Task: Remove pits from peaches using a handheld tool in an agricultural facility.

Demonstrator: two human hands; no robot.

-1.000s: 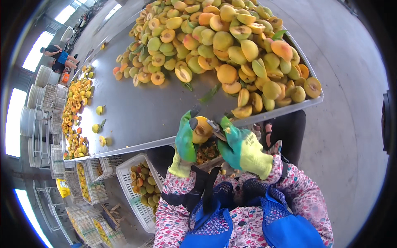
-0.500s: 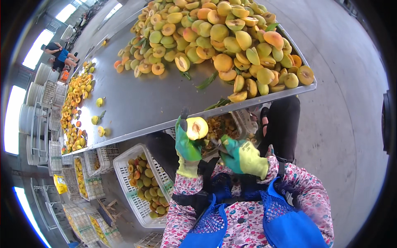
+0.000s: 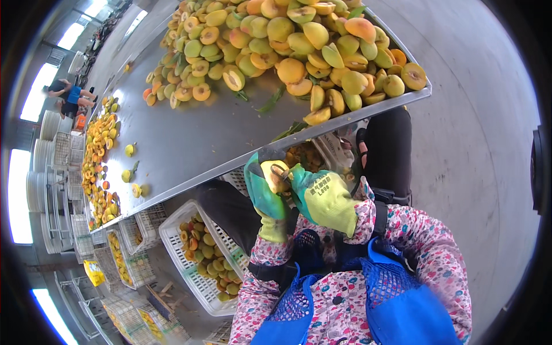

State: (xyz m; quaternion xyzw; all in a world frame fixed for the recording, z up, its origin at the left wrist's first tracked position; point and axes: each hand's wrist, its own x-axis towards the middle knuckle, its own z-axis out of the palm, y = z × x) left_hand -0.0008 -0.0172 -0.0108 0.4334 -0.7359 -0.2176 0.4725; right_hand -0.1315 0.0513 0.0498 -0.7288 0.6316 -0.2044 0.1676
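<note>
My left hand [image 3: 265, 201], in a green and yellow glove, holds a yellow peach half [image 3: 268, 177] with its cut face up, just off the near edge of the metal table. My right hand [image 3: 326, 198], gloved alike, is closed on a small pitting tool whose curved metal end [image 3: 279, 171] is at the middle of the cut face. The tool's handle is hidden in the glove. Beyond my hands, a large heap of peaches [image 3: 259, 43], many of them halved, lies on the metal table [image 3: 178, 146].
A white slotted crate [image 3: 175, 256] with peaches stands on the floor left of my legs. Another container of cut fruit [image 3: 305, 155] is under the table edge. More peaches [image 3: 100, 155] line the table's left end. Stacked crates [image 3: 129, 261] and a person [image 3: 72, 95] are farther left.
My right hand has moved left and up, bringing the tool onto the peach half. The peach half has tilted in my left hand. The view has shifted slightly.
</note>
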